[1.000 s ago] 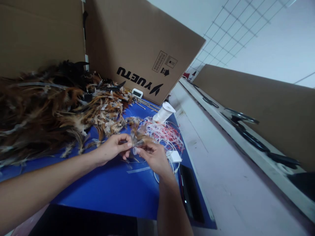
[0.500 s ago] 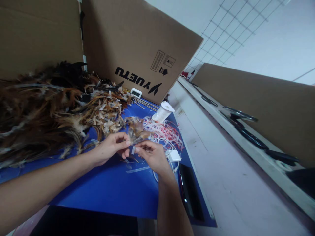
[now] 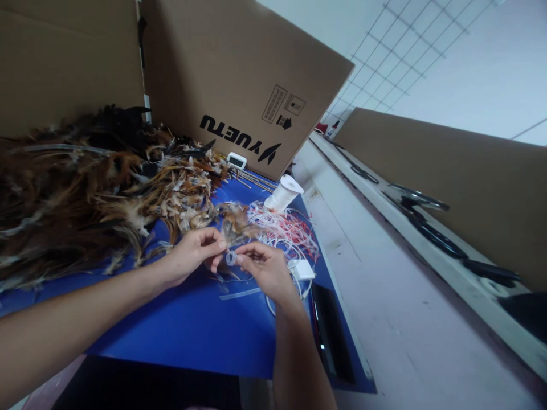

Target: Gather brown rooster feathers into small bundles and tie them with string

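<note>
My left hand (image 3: 199, 253) pinches the base of a small bunch of brown and grey feathers (image 3: 236, 226) above the blue tabletop (image 3: 183, 330). Close beside it, my right hand (image 3: 265, 267) is closed in a pinch on a short, clear ribbon (image 3: 231, 258), which curls into a small loop between the two hands. The feathers' tips point away from me, toward a tangle of white and red strips (image 3: 290, 230). Another translucent strip (image 3: 240, 294) lies flat on the table below my hands.
A big heap of brown and black feathers (image 3: 98, 188) covers the left. Farther back stand a white spool (image 3: 284, 193), a small digital display (image 3: 236, 161) and a cardboard box (image 3: 239, 74). A white charger (image 3: 301, 270) with cable and a black phone-like slab (image 3: 331, 336) lie at right.
The clear ribbon has gone from a short hanging end to a curled loop at my right fingertips. Both hands have stayed nearly in place.
</note>
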`<state>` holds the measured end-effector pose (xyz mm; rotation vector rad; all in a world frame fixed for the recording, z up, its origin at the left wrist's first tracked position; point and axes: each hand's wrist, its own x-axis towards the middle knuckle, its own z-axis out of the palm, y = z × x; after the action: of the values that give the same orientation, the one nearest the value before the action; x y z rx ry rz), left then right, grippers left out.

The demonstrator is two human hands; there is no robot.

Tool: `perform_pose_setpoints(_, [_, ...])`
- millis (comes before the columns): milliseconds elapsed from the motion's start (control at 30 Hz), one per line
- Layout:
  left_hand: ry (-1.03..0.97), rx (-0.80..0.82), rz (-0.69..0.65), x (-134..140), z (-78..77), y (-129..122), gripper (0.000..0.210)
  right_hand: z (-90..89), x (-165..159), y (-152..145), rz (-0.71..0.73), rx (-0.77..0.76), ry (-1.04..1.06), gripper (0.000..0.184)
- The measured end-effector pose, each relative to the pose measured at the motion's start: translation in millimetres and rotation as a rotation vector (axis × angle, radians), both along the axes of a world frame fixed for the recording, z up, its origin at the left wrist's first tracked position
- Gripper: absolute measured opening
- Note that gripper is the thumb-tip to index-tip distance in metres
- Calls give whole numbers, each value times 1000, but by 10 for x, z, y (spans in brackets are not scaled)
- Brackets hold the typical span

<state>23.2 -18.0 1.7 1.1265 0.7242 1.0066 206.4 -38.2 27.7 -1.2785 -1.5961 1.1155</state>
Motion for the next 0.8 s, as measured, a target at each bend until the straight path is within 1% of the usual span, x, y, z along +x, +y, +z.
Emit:
perform_pose_setpoints(133, [-21, -31, 9, -3, 14, -7, 27, -27, -11, 18, -12, -13, -3, 9])
perform_pose_setpoints(233, [-19, -25, 14, 0, 24, -5, 26, -24, -10, 29, -31, -3, -16, 10])
perform_pose_setpoints(333, [-14, -21, 52, 6, 31, -1, 27, 9, -12, 20, -87, 92, -66, 13])
perform_pose_setpoints(400, [-2, -16, 78, 9, 31, 2, 28, 33, -31, 1, -108, 169, -116, 20])
perform_pose_setpoints(467, [27, -5, 94, 10, 25, 4, 28, 40, -65, -21, -95, 208, -170, 23])
perform_pose_setpoints(567, [65, 9, 98, 12, 10, 5, 28, 6, -123, -38, -53, 237, -236, 18])
perform_pose_setpoints(667, [41, -1, 91, 17, 9, 0, 28, -42, -148, -29, -36, 235, -256, 12])
perform_pose_setpoints(800, [-1, -30, 77, 23, 35, -15, 27, -54, -136, -14, -50, 167, -193, 11])
